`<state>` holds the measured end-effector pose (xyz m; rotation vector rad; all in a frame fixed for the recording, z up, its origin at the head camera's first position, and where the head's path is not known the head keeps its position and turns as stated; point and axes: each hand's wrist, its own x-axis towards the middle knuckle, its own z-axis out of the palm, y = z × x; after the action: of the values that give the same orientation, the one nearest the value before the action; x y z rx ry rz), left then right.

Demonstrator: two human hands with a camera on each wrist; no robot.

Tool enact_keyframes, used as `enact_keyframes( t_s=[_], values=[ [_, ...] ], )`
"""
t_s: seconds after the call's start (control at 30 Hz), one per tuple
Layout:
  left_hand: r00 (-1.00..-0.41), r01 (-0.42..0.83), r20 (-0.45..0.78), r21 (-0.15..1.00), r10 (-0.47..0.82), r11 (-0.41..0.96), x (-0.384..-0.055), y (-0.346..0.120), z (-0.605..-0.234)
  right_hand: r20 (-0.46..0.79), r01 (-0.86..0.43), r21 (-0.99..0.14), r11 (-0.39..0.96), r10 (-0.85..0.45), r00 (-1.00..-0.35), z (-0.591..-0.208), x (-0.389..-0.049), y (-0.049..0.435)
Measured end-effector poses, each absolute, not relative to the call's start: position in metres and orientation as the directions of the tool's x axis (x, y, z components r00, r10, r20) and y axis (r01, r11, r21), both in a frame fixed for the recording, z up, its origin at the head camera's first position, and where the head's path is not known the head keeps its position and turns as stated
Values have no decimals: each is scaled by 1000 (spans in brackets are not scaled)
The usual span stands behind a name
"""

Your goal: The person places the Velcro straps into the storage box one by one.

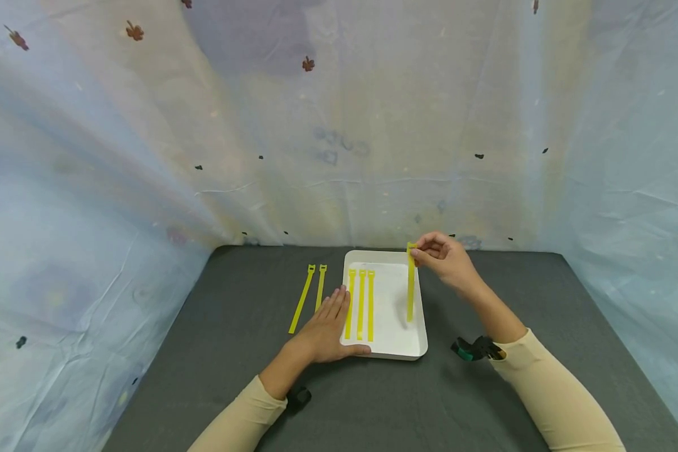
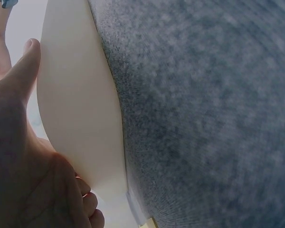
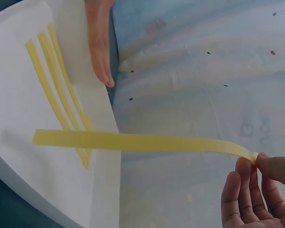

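Note:
My right hand [image 1: 445,262] pinches the slotted head end of a yellow hook-and-loop cable tie [image 1: 410,292] between thumb and fingers. The tie hangs down over the right part of a white tray [image 1: 384,257]; in the right wrist view its free end [image 3: 52,137] points left. Three more yellow ties [image 1: 361,304] lie side by side in the tray's left half, heads at the far end. My left hand [image 1: 323,331] rests along the left wall with straight fingers, its thumb at the near rim. The left wrist view shows that thumb [image 2: 31,61] against the tray's outer wall [image 2: 80,104].
Two further yellow ties lie on the dark grey table [image 1: 231,351] left of the tray: a slanted one [image 1: 302,298] and another [image 1: 321,285] partly hidden by the left hand. A patterned curtain [image 1: 373,125] hangs behind the table and at both sides.

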<state>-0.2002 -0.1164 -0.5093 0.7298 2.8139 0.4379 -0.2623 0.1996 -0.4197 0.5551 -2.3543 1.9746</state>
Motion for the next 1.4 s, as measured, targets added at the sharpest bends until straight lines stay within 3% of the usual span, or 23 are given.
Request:
enact_keyframes(
  t_s=[0.27, 0.7, 1.1, 1.4],
  values=[
    [-862, 430, -128, 328, 491, 841, -201, -116, -510, 231, -281, -950, 139, -296, -927, -430, -261, 187],
    [-855, 433, -107, 393, 508, 811, -202, -119, -515, 114, -153, -982, 109, -302, -946, -444, -262, 167],
    [-855, 431, -120, 378, 504, 820, -203, -119, -515, 55, -88, -989, 120, -252, -966, -459, -283, 160],
    [-851, 431, -112, 407, 513, 805, -203, -119, -517, 40, -88, -976, 200, -230, -972, -478, -299, 158]
  ],
)
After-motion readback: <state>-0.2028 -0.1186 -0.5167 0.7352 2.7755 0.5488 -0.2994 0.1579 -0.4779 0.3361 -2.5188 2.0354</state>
